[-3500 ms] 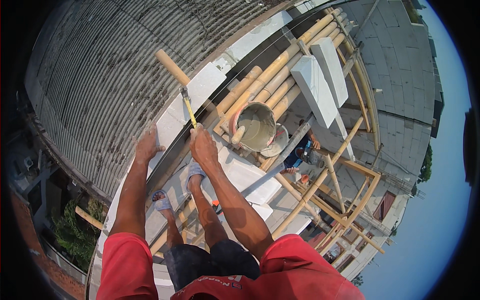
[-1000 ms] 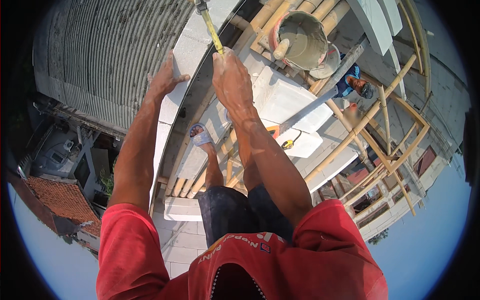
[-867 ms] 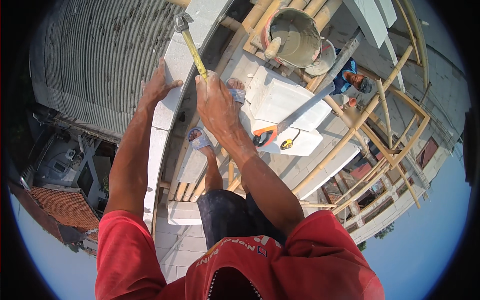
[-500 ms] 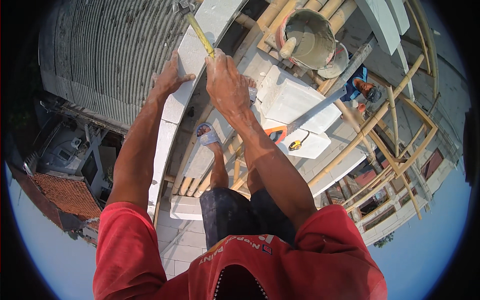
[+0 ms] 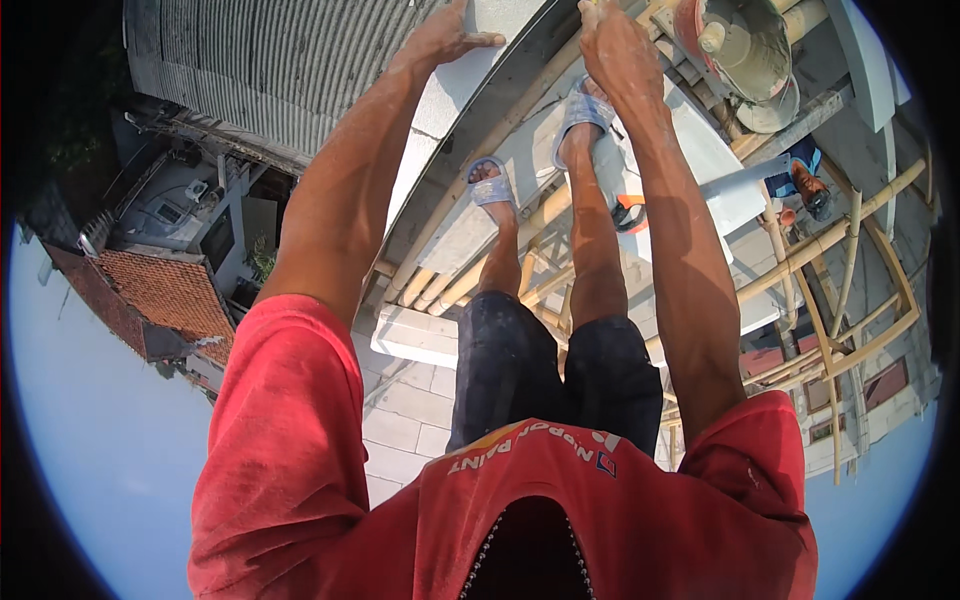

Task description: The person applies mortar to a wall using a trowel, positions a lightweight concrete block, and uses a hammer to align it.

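At the top of the view, my left hand (image 5: 440,38) lies on the white block wall (image 5: 440,105), thumb stretched out along its top and fingers over the outer side. Its fingertips are cut off by the picture's edge. My right hand (image 5: 617,52) is closed round the yellow handle of a hammer (image 5: 590,8); the hammer's head is out of view. Below my right forearm lies a hand saw (image 5: 628,214) with an orange and black handle, its blade partly hidden by the arm. It rests on large white blocks (image 5: 690,125).
Right of my right hand stands a bucket (image 5: 690,25) with grey mortar. My sandalled feet are on a plank (image 5: 450,235) over bamboo poles (image 5: 445,290). A person (image 5: 802,172) in blue is lower down at the right, past bamboo scaffolding (image 5: 800,258). A corrugated roof (image 5: 250,70) lies beyond the wall.
Both hands have moved farther forward, toward the top edge, and apart from each other. The hammer's head has left the view. My view has shifted, showing more of my legs.
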{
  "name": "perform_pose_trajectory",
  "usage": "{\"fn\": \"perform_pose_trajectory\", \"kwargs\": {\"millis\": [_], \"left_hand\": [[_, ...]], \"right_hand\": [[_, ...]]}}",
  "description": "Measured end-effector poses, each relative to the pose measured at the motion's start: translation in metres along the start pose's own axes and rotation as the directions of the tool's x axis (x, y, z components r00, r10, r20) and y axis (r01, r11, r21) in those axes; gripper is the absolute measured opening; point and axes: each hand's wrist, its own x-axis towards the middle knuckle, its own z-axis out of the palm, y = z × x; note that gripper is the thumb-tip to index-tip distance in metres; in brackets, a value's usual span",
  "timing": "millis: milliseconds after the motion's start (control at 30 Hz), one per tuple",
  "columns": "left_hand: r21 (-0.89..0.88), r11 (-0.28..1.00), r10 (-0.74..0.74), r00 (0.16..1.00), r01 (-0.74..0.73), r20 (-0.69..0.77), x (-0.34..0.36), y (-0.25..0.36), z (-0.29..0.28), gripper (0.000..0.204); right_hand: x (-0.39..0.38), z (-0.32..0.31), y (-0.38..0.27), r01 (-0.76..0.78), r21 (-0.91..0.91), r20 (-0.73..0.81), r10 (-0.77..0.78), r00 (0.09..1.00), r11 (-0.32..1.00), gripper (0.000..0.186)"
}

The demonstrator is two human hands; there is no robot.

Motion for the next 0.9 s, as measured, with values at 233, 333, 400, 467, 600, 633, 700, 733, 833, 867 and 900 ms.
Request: {"fn": "perform_pose_trajectory", "kwargs": {"millis": [233, 333, 400, 467, 600, 633, 700, 733, 833, 867, 900], "left_hand": [[-0.183, 0.973, -0.102, 0.972, 0.141, 0.211, -0.084, -0.097, 0.015, 0.102], [-0.06, 0.996, -0.055, 0.989, 0.063, 0.136, -0.129, -0.152, 0.03, 0.103], [-0.22, 0.963, -0.123, 0.98, 0.156, 0.156, -0.138, -0.132, 0.037, 0.108], [-0.174, 0.972, -0.142, 0.985, 0.157, 0.095, -0.132, -0.123, 0.039, 0.111], [-0.219, 0.95, -0.222, 0.975, 0.223, 0.034, -0.127, -0.1, 0.048, 0.122], [-0.284, 0.92, -0.259, 0.963, 0.27, 0.077, -0.127, -0.09, 0.051, 0.126], [-0.266, 0.949, -0.181, 0.983, 0.171, -0.012, -0.119, -0.115, 0.038, 0.125], [-0.263, 0.953, -0.158, 0.987, 0.151, -0.008, -0.116, -0.116, 0.036, 0.118], [-0.318, 0.933, -0.177, 0.984, 0.17, 0.008, -0.121, -0.114, 0.038, 0.108], [-0.336, 0.928, -0.156, 0.987, 0.158, 0.034, -0.12, -0.114, 0.033, 0.107], [-0.354, 0.924, -0.135, 0.989, 0.148, 0.06, -0.12, -0.115, 0.029, 0.106]], "right_hand": [[0.001, 0.025, 0.013, 0.085, 0.033, -0.092, -0.081, 0.992, 0.996, 0.033], [-0.02, 0.036, -0.007, 0.095, 0.074, -0.121, -0.086, 0.989, 0.993, 0.032], [-0.033, 0.038, 0.0, 0.086, 0.051, -0.131, -0.079, 0.988, 0.995, 0.032], [-0.043, 0.039, -0.007, 0.097, 0.06, -0.148, -0.087, 0.985, 0.994, 0.032], [-0.058, 0.044, -0.01, 0.107, 0.062, -0.163, -0.096, 0.982, 0.992, 0.031], [-0.062, 0.044, -0.008, 0.104, 0.055, -0.161, -0.094, 0.982, 0.993, 0.031], [-0.061, 0.045, -0.025, 0.131, 0.074, -0.184, -0.115, 0.976, 0.989, 0.03], [-0.061, 0.044, -0.026, 0.137, 0.072, -0.19, -0.121, 0.974, 0.988, 0.03], [-0.069, 0.049, -0.03, 0.14, 0.071, -0.183, -0.125, 0.975, 0.988, 0.03], [-0.069, 0.05, -0.033, 0.147, 0.074, -0.187, -0.131, 0.973, 0.986, 0.03], [-0.071, 0.049, -0.034, 0.15, 0.075, -0.192, -0.133, 0.972, 0.986, 0.029]]}}
